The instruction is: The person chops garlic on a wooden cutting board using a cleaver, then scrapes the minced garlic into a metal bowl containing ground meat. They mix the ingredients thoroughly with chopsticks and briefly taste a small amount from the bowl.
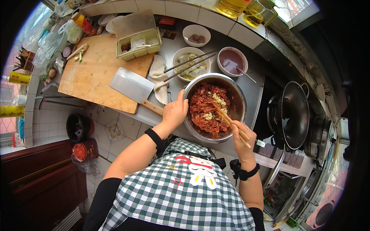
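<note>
A stainless steel mixing bowl (242,115) sits at the counter's front edge. Inside it lies reddish minced meat (201,99), topped with chopped garlic or ginger (218,101) in pale clumps. My left hand (175,112) grips the bowl's left rim, thumb along the edge. With my right hand (243,138) I hold light wooden chopsticks (225,116), their tips down in the meat. Left of the bowl, a cleaver (133,83) rests partly on a wooden cutting board (92,75), its wooden handle pointing towards my left hand.
Behind the bowl stand a bowl of scallion liquid (189,75) with dark chopsticks (189,62) across it, a bowl of purplish liquid (229,59) and a small meat bowl (197,39). A seasoning box (138,46) is open on the board. A wok (294,115) stands right, its handle jutting forward.
</note>
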`<state>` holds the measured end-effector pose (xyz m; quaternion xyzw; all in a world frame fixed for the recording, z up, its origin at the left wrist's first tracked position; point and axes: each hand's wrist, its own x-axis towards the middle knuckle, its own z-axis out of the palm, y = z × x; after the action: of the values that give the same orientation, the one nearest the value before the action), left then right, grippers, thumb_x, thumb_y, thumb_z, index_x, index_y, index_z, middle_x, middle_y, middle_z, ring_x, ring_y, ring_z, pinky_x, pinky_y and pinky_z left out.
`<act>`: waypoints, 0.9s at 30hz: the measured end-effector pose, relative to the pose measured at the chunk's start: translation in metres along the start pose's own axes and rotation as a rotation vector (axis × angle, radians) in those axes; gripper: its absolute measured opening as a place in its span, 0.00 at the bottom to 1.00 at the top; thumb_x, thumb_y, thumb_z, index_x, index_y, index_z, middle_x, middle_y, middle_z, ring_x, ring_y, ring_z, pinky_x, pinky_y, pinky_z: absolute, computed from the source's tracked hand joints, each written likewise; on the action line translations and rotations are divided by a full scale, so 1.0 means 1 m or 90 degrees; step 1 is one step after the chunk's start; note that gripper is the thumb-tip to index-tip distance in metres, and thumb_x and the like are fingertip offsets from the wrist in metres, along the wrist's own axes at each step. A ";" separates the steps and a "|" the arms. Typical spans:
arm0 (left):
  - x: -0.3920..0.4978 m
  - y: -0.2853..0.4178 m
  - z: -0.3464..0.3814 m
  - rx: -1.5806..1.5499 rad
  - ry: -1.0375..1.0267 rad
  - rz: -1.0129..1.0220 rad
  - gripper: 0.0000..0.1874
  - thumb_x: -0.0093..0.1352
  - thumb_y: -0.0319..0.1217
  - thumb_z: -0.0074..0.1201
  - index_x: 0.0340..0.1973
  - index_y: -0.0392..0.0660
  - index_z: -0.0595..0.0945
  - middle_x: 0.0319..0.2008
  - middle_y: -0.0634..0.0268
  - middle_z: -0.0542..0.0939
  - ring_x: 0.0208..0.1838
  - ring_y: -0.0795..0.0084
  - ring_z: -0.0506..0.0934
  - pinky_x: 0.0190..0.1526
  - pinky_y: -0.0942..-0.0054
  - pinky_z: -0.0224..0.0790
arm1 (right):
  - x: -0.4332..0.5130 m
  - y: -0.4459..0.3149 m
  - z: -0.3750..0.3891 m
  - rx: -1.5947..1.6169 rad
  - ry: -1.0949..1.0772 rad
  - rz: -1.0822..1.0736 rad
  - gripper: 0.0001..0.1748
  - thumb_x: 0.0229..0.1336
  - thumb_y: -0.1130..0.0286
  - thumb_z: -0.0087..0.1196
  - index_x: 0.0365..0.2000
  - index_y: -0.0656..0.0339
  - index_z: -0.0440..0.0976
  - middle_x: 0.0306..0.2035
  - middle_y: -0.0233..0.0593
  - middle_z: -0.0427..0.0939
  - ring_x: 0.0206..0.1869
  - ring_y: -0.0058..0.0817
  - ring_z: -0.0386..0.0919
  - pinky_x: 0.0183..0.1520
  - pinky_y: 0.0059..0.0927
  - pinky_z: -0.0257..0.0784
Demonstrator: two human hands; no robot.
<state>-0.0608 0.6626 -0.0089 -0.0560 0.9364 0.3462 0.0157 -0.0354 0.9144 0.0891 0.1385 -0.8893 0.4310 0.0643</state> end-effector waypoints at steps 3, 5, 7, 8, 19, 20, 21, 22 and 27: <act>0.000 0.002 -0.002 -0.010 -0.045 -0.047 0.25 0.74 0.40 0.39 0.64 0.43 0.63 0.31 0.44 0.81 0.34 0.40 0.79 0.38 0.46 0.69 | 0.000 0.004 -0.010 0.007 0.031 0.029 0.05 0.60 0.76 0.56 0.36 0.64 0.78 0.29 0.42 0.81 0.29 0.29 0.81 0.32 0.25 0.73; 0.000 0.003 -0.003 -0.008 -0.045 -0.044 0.25 0.74 0.40 0.39 0.63 0.43 0.64 0.30 0.44 0.81 0.34 0.40 0.79 0.38 0.46 0.69 | 0.003 0.007 -0.018 0.077 0.058 0.059 0.07 0.63 0.74 0.54 0.36 0.67 0.78 0.29 0.41 0.81 0.29 0.24 0.79 0.34 0.24 0.72; 0.000 0.004 -0.003 -0.006 -0.039 -0.042 0.25 0.74 0.40 0.39 0.63 0.43 0.64 0.30 0.44 0.81 0.34 0.40 0.79 0.38 0.46 0.69 | 0.007 0.009 -0.026 0.119 0.054 0.106 0.09 0.66 0.72 0.50 0.36 0.69 0.76 0.31 0.36 0.78 0.36 0.21 0.77 0.42 0.21 0.73; 0.001 0.004 -0.002 -0.005 -0.041 -0.045 0.25 0.74 0.40 0.39 0.63 0.43 0.64 0.30 0.44 0.81 0.34 0.40 0.79 0.38 0.46 0.69 | 0.011 0.011 -0.028 0.089 0.073 0.081 0.10 0.67 0.71 0.49 0.36 0.68 0.75 0.32 0.36 0.78 0.35 0.20 0.76 0.42 0.21 0.72; 0.000 -0.002 0.006 0.003 0.001 -0.021 0.26 0.73 0.39 0.39 0.63 0.41 0.63 0.25 0.46 0.81 0.30 0.42 0.79 0.34 0.46 0.70 | 0.000 0.005 0.020 -0.029 0.001 -0.060 0.02 0.58 0.78 0.56 0.31 0.66 0.77 0.29 0.43 0.79 0.28 0.31 0.79 0.32 0.27 0.73; 0.001 -0.003 0.008 0.010 0.015 -0.006 0.26 0.73 0.39 0.40 0.63 0.39 0.63 0.23 0.47 0.80 0.27 0.43 0.79 0.33 0.46 0.70 | -0.006 0.002 0.018 -0.030 -0.014 -0.063 0.01 0.57 0.78 0.57 0.30 0.65 0.77 0.29 0.43 0.80 0.29 0.33 0.80 0.33 0.28 0.74; 0.001 -0.003 0.009 0.009 0.013 -0.004 0.26 0.73 0.39 0.40 0.63 0.39 0.63 0.23 0.47 0.81 0.27 0.43 0.79 0.33 0.46 0.70 | -0.012 -0.002 0.017 -0.041 -0.048 -0.071 0.01 0.55 0.78 0.58 0.29 0.64 0.77 0.29 0.43 0.80 0.30 0.34 0.81 0.33 0.29 0.76; 0.001 -0.004 0.009 0.008 0.011 -0.003 0.26 0.73 0.39 0.39 0.63 0.39 0.63 0.23 0.47 0.81 0.28 0.43 0.79 0.33 0.46 0.70 | -0.018 -0.006 0.017 -0.052 -0.061 -0.109 0.01 0.55 0.77 0.58 0.29 0.63 0.77 0.28 0.42 0.81 0.30 0.34 0.81 0.33 0.30 0.77; 0.001 -0.005 0.007 0.011 0.016 0.015 0.27 0.73 0.38 0.39 0.64 0.39 0.63 0.23 0.47 0.80 0.27 0.43 0.79 0.33 0.47 0.70 | -0.035 -0.023 0.004 -0.055 -0.103 -0.116 0.03 0.52 0.78 0.59 0.30 0.63 0.79 0.27 0.42 0.81 0.30 0.36 0.82 0.34 0.31 0.78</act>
<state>-0.0616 0.6630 -0.0179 -0.0495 0.9401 0.3374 0.0003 0.0046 0.9049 0.0956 0.2498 -0.8932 0.3721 0.0373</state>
